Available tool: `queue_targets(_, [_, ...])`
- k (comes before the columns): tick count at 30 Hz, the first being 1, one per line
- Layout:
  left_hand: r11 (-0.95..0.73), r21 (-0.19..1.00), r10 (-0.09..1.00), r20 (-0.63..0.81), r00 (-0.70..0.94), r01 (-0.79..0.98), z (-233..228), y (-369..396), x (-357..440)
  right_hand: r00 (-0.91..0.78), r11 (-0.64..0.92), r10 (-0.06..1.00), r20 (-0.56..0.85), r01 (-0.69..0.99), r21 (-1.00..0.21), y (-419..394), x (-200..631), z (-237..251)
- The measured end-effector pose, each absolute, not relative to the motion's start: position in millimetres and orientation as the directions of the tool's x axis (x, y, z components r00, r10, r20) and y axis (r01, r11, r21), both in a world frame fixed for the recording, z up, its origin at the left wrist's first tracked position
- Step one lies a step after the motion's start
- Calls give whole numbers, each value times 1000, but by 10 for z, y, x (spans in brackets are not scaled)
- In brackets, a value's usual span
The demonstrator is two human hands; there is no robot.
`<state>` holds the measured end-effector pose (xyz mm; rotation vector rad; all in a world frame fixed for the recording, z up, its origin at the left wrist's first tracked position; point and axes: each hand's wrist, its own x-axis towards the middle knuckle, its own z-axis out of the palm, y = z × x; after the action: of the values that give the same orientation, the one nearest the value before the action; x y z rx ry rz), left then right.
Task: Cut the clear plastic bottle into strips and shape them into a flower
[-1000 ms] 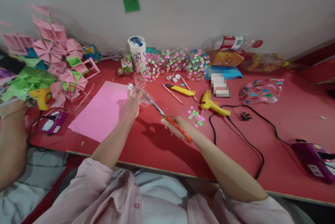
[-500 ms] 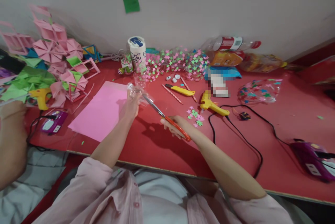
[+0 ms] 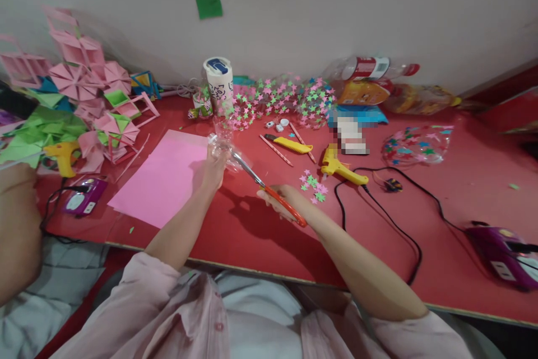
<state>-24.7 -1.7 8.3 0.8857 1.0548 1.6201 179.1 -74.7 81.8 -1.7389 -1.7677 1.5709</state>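
Note:
Fingers closed, my left hand [image 3: 214,169] grips a crumpled piece of clear plastic [image 3: 220,143] above the edge of a pink paper sheet [image 3: 168,171]. In my right hand [image 3: 291,197] is a pair of scissors [image 3: 282,205] with orange handles. Its metal blades point up and left, and their tips reach the plastic beside my left fingers. Whether the blades are biting into the plastic I cannot tell. Small pink and green paper stars [image 3: 313,186] lie beyond my right hand.
Behind are a yellow cutter [image 3: 294,145], striped sticks, a white tumbler [image 3: 218,84] and star-covered clear plastic [image 3: 275,98]. A yellow glue gun [image 3: 342,169] trails a black cord at right. Pink paper models [image 3: 79,76] and another person's arm [image 3: 19,224] occupy the left.
My left hand and the plastic have shifted very slightly around the scissor tips. The right hand stays almost still, and the other person's arm has moved a little left.

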Motion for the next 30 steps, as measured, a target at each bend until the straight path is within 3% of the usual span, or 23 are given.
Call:
queue_targets(5, [-154, 926, 958, 55, -280, -345, 57, 9, -256, -298, -287, 776, -556, 618, -732, -712, 1796, 797])
queue_targets(16, [-184, 912, 969, 105, -225, -367, 28, -15, -200, -436, -173, 789, -432, 517, -839, -752, 1837, 797])
queue_targets(26, [-131, 940, 963, 44, -267, -316, -41, -6, -235, -277, -269, 812, -514, 604, -750, -737, 1779, 791])
queue_targets(30, [-147, 936, 962, 60, -265, -319, -11, -4, -230, -294, -272, 805, -516, 590, -760, -754, 1778, 842])
